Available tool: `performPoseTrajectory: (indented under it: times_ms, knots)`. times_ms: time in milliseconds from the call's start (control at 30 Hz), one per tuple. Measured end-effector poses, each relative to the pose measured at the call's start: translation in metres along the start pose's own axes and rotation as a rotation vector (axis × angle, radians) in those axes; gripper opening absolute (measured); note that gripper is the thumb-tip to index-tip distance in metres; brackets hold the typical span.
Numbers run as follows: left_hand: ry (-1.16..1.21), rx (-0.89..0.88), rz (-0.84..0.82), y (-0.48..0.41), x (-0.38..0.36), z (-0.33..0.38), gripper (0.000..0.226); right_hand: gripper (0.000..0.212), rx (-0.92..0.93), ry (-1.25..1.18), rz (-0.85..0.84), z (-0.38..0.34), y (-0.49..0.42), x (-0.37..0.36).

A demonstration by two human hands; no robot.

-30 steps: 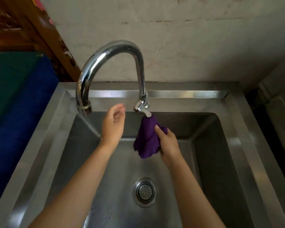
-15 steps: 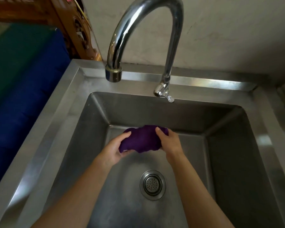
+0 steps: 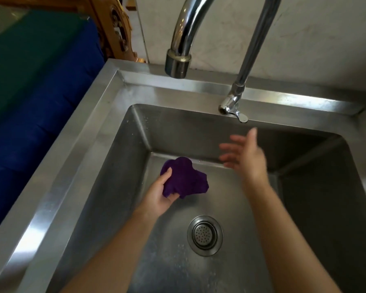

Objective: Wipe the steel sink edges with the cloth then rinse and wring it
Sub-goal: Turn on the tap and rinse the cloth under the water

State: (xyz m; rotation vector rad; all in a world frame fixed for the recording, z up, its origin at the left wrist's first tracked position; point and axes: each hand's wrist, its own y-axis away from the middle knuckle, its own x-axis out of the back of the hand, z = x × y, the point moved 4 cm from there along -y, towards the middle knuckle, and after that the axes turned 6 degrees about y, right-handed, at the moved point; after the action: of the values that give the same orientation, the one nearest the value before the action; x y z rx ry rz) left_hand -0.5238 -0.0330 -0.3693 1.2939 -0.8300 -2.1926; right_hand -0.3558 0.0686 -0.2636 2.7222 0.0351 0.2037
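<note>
Over the steel sink (image 3: 76, 166) basin, the left hand (image 3: 156, 199) grips the bunched purple cloth (image 3: 184, 180), thumb curled over it. Right hand (image 3: 247, 157) is blurred, fingers (image 3: 230, 148) spread and released, below the tap (image 3: 237, 96) outlet, clear of the cloth.

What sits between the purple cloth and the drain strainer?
Nothing: in the head view only bare steel sink floor separates the purple cloth, gripped by the left hand, from the drain strainer.

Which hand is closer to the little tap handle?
Right. The right hand hovers just below the tap handle; the left hand is lower down, holding the purple cloth.
</note>
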Motion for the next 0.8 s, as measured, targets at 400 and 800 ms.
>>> performPoseTrajectory:
  times_ms: [400,800]
  knots:
    - [0.099,-0.060,-0.047,-0.020,0.021,-0.007,0.047,0.037,0.091,-0.154,-0.230,-0.044,-0.024,-0.007]
    - [0.191,-0.101,-0.066,-0.031,0.018,-0.001,0.033,0.040,0.234,-0.058,-0.034,-0.051,-0.027,-0.016]
